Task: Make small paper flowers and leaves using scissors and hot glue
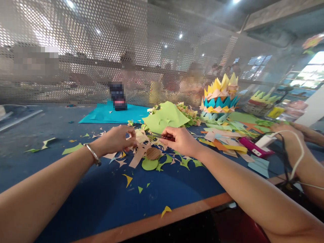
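Observation:
My left hand (120, 138), a silver bangle on its wrist, hovers over paper scraps with fingers curled in. Whether a small scrap sits between its fingertips I cannot make out. My right hand (178, 140) is closed on a slim tool with a dark red handle (168, 137), its thin metal end pointing left. Just beyond it, a large light green paper sheet (165, 116) lies on a heap of curled paper pieces. Between and below my hands are a round wooden disc (153, 153), a green paper circle (150, 164) and pale pink paper strips (138, 158).
Teal sheets (96, 114) lie at the back, with a black object (118, 96) on them. Pointed paper crowns (220, 99) are stacked behind right. A magenta power strip (255, 148) with a white cable and another person's arm (301, 152) occupy the right side.

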`<move>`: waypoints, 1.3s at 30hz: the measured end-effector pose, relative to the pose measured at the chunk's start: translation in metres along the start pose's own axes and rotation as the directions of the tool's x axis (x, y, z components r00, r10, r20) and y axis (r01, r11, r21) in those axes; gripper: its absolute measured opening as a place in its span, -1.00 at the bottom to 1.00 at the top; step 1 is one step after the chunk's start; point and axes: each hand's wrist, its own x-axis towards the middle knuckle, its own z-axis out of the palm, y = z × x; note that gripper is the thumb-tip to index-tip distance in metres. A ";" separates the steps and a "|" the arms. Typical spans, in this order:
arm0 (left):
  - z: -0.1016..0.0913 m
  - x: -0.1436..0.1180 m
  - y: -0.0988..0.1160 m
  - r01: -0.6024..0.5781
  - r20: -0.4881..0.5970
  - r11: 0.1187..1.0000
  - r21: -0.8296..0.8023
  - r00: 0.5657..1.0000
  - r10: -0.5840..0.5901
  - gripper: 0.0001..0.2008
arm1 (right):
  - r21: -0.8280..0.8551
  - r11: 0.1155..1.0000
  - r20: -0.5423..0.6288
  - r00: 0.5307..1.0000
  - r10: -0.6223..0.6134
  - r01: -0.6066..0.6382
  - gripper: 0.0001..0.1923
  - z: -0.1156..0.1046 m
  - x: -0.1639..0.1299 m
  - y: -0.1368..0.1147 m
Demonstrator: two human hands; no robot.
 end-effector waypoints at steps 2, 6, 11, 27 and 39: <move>0.003 0.002 -0.001 -0.006 0.001 0.998 0.061 1.000 0.006 -0.74 | -0.013 1.000 0.002 1.000 -0.002 0.002 -0.78 0.000 0.000 -0.001; 0.005 0.007 -0.003 0.002 -0.027 0.998 0.059 1.000 -0.001 -0.68 | -0.039 0.999 -0.001 1.000 -0.011 0.011 -0.79 -0.002 0.000 -0.001; 0.000 0.008 -0.003 0.049 -0.045 0.998 0.040 0.998 -0.047 -0.64 | -0.050 0.999 0.006 1.000 -0.019 0.019 -0.79 -0.003 0.000 0.000; 0.019 -0.005 0.021 -0.224 -0.276 0.781 -0.584 0.959 0.069 -0.66 | 0.189 0.982 -0.080 0.997 0.010 0.005 -0.72 0.004 0.003 0.005; 0.045 -0.011 0.037 -0.336 -0.332 0.685 -0.647 0.932 0.143 -0.73 | 0.393 0.919 -0.103 0.993 0.060 -0.015 -0.70 0.006 0.005 -0.003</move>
